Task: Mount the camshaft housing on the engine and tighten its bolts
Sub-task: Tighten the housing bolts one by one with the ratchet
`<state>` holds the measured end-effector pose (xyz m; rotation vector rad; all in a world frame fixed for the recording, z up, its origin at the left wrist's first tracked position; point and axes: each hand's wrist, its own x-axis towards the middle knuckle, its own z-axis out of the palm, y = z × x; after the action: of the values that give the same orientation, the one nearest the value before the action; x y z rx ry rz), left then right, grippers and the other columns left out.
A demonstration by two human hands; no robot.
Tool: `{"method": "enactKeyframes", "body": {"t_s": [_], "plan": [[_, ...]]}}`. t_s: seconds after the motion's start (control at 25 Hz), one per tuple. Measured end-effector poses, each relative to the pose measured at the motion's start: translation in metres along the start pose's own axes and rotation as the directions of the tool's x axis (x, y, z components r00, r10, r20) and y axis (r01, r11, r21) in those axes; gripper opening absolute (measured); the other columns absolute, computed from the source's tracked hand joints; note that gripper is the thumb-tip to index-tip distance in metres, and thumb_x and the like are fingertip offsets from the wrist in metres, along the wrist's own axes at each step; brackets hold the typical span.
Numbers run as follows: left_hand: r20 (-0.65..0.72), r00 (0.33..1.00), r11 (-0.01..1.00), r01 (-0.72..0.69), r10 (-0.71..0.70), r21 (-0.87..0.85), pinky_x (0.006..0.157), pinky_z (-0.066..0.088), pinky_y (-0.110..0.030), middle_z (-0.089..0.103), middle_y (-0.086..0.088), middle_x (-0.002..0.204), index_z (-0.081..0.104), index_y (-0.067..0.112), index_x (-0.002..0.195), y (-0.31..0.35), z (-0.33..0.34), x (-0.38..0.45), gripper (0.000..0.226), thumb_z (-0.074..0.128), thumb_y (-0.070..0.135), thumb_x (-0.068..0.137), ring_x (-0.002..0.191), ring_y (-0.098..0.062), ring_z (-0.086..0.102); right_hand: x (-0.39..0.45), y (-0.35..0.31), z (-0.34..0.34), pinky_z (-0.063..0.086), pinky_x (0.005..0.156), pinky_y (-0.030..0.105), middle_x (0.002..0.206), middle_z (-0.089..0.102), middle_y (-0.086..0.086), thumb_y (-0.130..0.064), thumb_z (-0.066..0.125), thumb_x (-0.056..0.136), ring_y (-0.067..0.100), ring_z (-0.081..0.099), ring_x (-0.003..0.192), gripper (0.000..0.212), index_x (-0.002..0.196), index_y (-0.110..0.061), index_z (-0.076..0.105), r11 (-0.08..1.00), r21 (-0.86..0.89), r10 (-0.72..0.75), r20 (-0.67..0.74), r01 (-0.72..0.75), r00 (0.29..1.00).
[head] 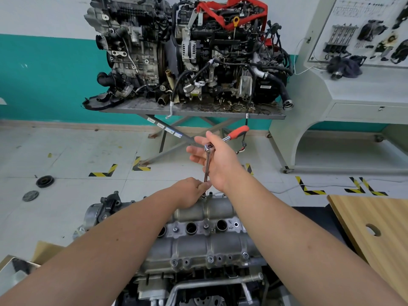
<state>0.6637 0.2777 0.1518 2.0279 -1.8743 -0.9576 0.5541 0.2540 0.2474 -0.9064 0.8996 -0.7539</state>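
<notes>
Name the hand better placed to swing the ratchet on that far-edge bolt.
Right. The right hand already sits at the ratchet head, its orange handle free behind. The left hand pinches the extension bar low, steadying it over the camshaft housing.

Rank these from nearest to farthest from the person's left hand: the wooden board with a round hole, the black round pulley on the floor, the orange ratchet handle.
From the left hand:
1. Orange ratchet handle, up and right, beyond the right hand.
2. Black round pulley, lying on the floor to the left.
3. Wooden board with a round hole, far right, lower.
</notes>
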Motion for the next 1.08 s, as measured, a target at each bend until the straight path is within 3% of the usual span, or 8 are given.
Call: {"method": "enactKeyframes", "body": {"t_s": [0.24, 0.36, 0.48, 0.6, 0.68, 0.8, 0.96, 1.08], "plan": [[0.030, 0.999, 1.000, 0.017, -0.017, 0.005, 0.074, 0.039, -0.034, 0.056, -0.009, 0.084, 0.052, 0.009, 0.078, 0.002, -0.002, -0.001, 0.050, 0.031, 0.046, 0.105, 0.080, -0.025, 0.049, 0.003, 0.008, -0.001, 0.038, 0.065, 0.025, 0.095, 0.076, -0.004, -0.045, 0.047, 0.102, 0.009, 0.063, 0.071, 0.028, 0.111, -0.029, 0.069, 0.987, 0.110, -0.109, -0.075, 0.117, 0.991], [0.026, 0.999, 0.999, 0.039, -0.038, -0.019, 0.065, 0.035, -0.034, 0.052, -0.007, 0.075, 0.048, 0.009, 0.074, 0.002, -0.003, -0.002, 0.049, 0.033, 0.044, 0.105, 0.071, -0.023, 0.046, 0.005, 0.030, -0.007, 0.052, 0.072, 0.026, 0.103, 0.073, -0.011, -0.048, 0.051, 0.100, 0.006, 0.067, 0.077, 0.019, 0.112, -0.052, 0.065, 0.917, -0.128, -0.393, -0.150, 0.377, 0.907], [0.013, 0.999, 0.999, 0.050, -0.050, 0.013, 0.073, 0.040, -0.033, 0.061, -0.013, 0.090, 0.059, 0.004, 0.089, -0.001, -0.001, 0.001, 0.038, 0.037, 0.030, 0.104, 0.083, -0.027, 0.052, 0.008, 0.051, -0.014, 0.051, 0.094, 0.029, 0.123, 0.064, 0.001, -0.033, 0.053, 0.101, 0.013, 0.063, 0.110, 0.034, 0.132, -0.028, 0.063, 0.488, -0.517, -0.819, 0.009, 0.703, 0.574], [0.006, 0.999, 0.960, 0.047, -0.047, -0.275, 0.086, 0.050, -0.022, 0.064, -0.013, 0.113, 0.061, 0.002, 0.110, 0.000, 0.003, -0.002, 0.030, 0.036, 0.018, 0.106, 0.103, -0.017, 0.066, 0.014, 0.045, -0.021, 0.052, 0.085, 0.037, 0.124, 0.065, 0.016, -0.001, 0.061, 0.088, 0.035, 0.063, 0.104, 0.033, 0.120, -0.005, 0.071, -0.124, -0.767, -0.883, 0.375, 0.630, 0.282], [-0.051, 0.998, 0.923, 0.001, -0.022, -0.385, 0.074, 0.038, 0.003, 0.055, -0.006, 0.132, 0.056, -0.003, 0.126, 0.004, 0.004, -0.003, 0.033, 0.034, 0.013, 0.107, 0.106, 0.005, 0.062, 0.014, 0.037, -0.022, 0.051, 0.072, 0.038, 0.115, 0.068, 0.015, 0.005, 0.063, 0.073, 0.037, 0.064, 0.092, 0.043, 0.114, -0.005, 0.073, -0.315, -0.794, -0.797, 0.518, 0.520, 0.309], [-0.052, 0.997, 0.994, 0.045, -0.050, -0.100, 0.073, 0.036, -0.023, 0.063, -0.021, 0.116, 0.062, 0.004, 0.108, 0.002, 0.006, 0.001, 0.030, 0.035, 0.016, 0.104, 0.112, -0.035, 0.057, 0.009, 0.029, -0.014, 0.039, 0.058, 0.033, 0.098, 0.064, 0.008, -0.010, 0.066, 0.077, 0.033, 0.060, 0.076, 0.045, 0.122, -0.010, 0.066, -0.477, -0.829, -0.701, 0.560, 0.293, 0.442], [0.010, 0.996, 0.994, 0.088, -0.087, -0.059, 0.080, 0.041, -0.036, 0.058, -0.014, 0.101, 0.054, 0.009, 0.096, -0.002, 0.006, 0.005, 0.026, 0.030, 0.016, 0.103, 0.101, -0.036, 0.055, 0.002, 0.018, -0.006, 0.034, 0.065, 0.036, 0.118, 0.058, 0.006, -0.054, 0.042, 0.098, 0.030, 0.061, 0.089, 0.061, 0.148, -0.019, 0.040, -0.537, -0.820, -0.562, 0.523, 0.198, 0.641], [0.024, 0.999, 0.999, 0.048, -0.047, -0.019, 0.087, 0.045, -0.040, 0.062, -0.010, 0.099, 0.059, 0.007, 0.097, 0.000, 0.002, 0.001, 0.052, 0.027, 0.047, 0.105, 0.098, -0.032, 0.057, 0.001, 0.000, -0.005, 0.035, 0.071, 0.038, 0.119, 0.060, 0.002, -0.053, 0.025, 0.103, 0.030, 0.062, 0.100, 0.055, 0.147, -0.022, 0.038, -0.567, -0.804, -0.507, 0.511, 0.178, 0.695]]}}
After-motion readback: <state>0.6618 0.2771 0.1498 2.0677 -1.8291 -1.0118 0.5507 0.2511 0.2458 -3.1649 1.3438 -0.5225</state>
